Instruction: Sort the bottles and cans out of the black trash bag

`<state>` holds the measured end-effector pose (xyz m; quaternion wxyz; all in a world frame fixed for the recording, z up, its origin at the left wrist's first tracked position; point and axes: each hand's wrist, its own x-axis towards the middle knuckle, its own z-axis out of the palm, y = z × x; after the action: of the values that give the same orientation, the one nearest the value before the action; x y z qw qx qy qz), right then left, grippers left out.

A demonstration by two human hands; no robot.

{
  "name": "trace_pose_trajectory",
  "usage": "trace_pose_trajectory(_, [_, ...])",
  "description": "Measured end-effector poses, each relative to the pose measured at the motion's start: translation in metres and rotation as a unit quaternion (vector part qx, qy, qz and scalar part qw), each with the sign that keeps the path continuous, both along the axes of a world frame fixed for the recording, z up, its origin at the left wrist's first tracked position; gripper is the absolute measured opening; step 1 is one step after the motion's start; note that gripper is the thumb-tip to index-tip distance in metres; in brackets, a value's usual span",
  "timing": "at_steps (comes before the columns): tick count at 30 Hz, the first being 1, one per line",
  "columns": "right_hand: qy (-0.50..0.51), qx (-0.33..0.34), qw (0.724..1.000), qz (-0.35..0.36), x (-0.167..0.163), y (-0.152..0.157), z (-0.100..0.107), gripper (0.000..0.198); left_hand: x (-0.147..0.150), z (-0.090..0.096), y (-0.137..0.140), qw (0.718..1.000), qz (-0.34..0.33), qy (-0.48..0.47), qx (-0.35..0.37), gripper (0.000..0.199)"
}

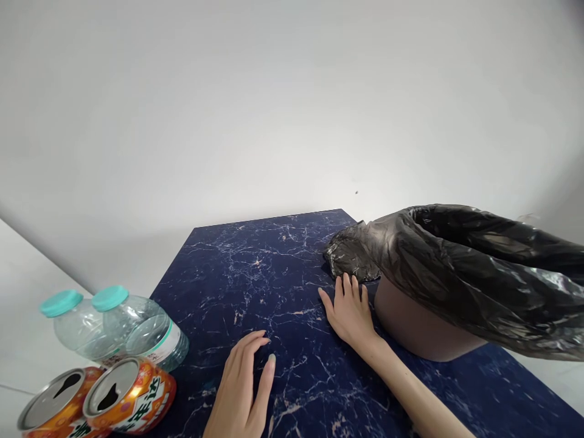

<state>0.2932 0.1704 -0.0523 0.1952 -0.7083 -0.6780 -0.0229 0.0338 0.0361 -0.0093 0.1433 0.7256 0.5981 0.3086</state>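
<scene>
Resting flat near the desk's point(283, 255) front edge, the left hand point(241, 389) lies palm down, fingers loosely apart, empty. Farther in, the right hand point(350, 311) stretches flat, fingertips touching the black bag point(456, 267) lining a bin point(415, 325) at the right edge. Bare desktop runs to the far edge.

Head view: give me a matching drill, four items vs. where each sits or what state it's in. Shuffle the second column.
Things:
1. black plastic bin liner
2. two clear plastic bottles with teal caps
3. two orange drink cans
4. right hand

Places or states:
A. opened, lying on their sides at the lower left corner
B. flat on the dark blue marbled tabletop, fingertips at the liner's edge
C. draped over the rim of the brown round bin
D. lying on their sides just behind the cans

Pairs: 1-C, 2-D, 3-A, 4-B
</scene>
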Motion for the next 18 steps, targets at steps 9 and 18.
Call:
trace_pose_trajectory(9, [0.133,0.056,0.972,0.185,-0.029,-0.023,0.020,0.054,0.003,0.012,0.001,0.999,-0.030,-0.012,-0.012,0.026])
trace_pose_trajectory(18, [0.268,0.041,0.908,0.318,-0.045,-0.041,0.037,0.025,0.002,0.021,0.002,0.989,-0.084,-0.077,-0.093,0.037])
